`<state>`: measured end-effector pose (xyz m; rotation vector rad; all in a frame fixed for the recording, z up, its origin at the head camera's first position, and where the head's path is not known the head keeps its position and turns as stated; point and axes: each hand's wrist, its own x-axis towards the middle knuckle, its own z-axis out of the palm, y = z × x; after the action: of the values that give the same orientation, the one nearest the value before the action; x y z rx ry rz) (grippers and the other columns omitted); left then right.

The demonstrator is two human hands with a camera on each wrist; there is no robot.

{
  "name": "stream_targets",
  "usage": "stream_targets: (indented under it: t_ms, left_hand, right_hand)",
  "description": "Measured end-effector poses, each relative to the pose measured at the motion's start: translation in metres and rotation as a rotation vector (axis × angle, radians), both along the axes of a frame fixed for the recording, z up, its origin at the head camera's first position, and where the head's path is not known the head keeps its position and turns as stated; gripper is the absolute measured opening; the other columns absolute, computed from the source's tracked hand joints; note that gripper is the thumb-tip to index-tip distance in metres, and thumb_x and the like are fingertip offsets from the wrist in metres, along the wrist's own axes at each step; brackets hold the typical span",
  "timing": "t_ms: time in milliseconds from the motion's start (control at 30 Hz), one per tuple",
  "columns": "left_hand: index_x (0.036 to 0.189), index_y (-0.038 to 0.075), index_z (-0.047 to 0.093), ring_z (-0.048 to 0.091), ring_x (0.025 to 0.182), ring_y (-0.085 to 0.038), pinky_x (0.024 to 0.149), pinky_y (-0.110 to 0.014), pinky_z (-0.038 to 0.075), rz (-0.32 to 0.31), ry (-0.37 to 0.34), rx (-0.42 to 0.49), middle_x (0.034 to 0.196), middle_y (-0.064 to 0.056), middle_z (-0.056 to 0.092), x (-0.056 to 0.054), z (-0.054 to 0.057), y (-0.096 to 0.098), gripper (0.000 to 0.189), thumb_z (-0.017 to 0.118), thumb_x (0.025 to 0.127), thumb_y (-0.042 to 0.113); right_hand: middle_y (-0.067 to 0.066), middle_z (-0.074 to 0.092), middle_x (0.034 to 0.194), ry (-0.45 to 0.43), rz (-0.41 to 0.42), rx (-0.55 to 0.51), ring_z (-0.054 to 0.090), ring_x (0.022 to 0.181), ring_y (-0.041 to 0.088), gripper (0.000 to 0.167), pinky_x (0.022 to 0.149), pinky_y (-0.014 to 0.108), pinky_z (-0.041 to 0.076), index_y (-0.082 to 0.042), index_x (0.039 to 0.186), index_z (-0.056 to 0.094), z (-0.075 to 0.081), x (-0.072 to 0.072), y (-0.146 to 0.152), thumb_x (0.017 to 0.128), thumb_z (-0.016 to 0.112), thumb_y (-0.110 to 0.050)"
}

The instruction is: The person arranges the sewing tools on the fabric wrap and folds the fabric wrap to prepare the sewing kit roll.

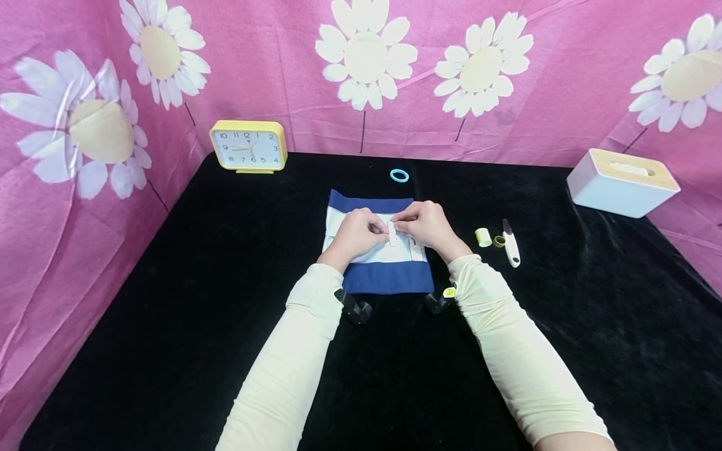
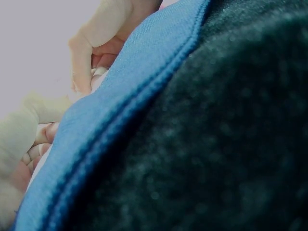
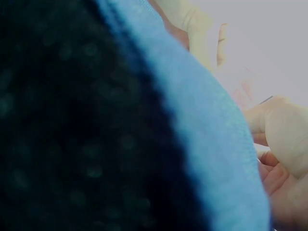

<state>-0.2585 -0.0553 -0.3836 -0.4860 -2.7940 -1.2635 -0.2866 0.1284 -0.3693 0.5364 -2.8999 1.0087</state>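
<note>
Both grips pinch a white strip discernible only in the head view.

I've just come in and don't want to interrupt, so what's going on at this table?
A person is working with both hands over a blue-and-white cloth lying on the black table covering. The left hand and right hand meet above its white part, where their curled fingers appear to pinch a small white strip. To the right, untouched, lie a pale yellow roll, a small olive ring and a white-handled tool.
</note>
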Motion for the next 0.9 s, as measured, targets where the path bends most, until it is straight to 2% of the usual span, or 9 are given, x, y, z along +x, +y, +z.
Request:
stream_targets:
  t_ms: [900]
  left_hand:
    - [0.091, 0.007, 0.081, 0.061, 0.089, -0.021, 0.083, -0.035, 0.049, -0.001, -0.003, 0.005, 0.089, -0.008, 0.069, 0.0005, 0.0, 0.0007, 0.008, 0.077, 0.086, 0.011]
  right_hand:
    - [0.014, 0.075, 0.099, -0.035, -0.001, -0.019, 0.06, 0.087, 0.024, 0.014, 0.072, 0.031, 0.044, -0.006, 0.098, 0.08, -0.0002, 0.0027, 0.0005, 0.09, 0.071, -0.012]
